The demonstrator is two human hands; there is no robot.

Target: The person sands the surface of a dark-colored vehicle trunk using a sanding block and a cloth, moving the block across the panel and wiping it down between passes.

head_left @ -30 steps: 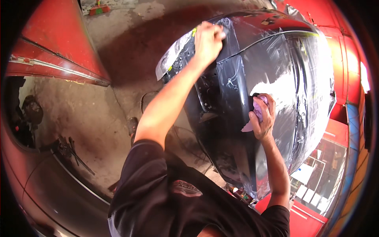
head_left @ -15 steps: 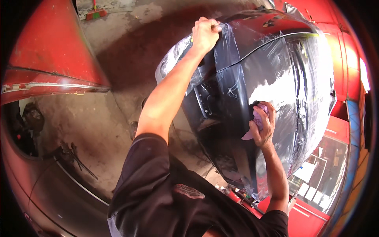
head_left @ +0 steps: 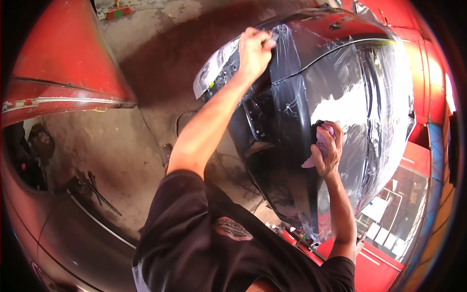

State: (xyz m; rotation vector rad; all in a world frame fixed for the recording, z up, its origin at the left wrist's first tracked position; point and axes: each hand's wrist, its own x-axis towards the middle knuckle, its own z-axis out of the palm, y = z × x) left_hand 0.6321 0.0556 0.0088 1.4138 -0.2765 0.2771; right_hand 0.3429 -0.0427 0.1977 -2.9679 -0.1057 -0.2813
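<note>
A black car body panel [head_left: 287, 182], dark and glossy, bulges out in front of me with wrinkled clear plastic film [head_left: 287, 53] over parts of it. At the panel's far left side, my left hand [head_left: 255, 52] is closed in a pinch at the film's edge, its fingertips slightly blurred. Lower and to the right, my right hand [head_left: 331, 153] grips a crumpled purple cloth [head_left: 323, 138] against the panel. A small dark piece shows above that cloth; what it is I cannot tell.
Red car bodywork [head_left: 68, 53] stands at the left, above a dark car panel [head_left: 92, 238]. A broom [head_left: 119, 11] rests on the stained concrete floor [head_left: 121, 160]. Red panels [head_left: 423, 63] line the right side. Cable or hose lies beneath the black panel.
In the picture, the black panel has shifted slightly right and down. My left hand has moved slightly down with its fingers blurred; my right hand stays on the panel with the purple cloth.
</note>
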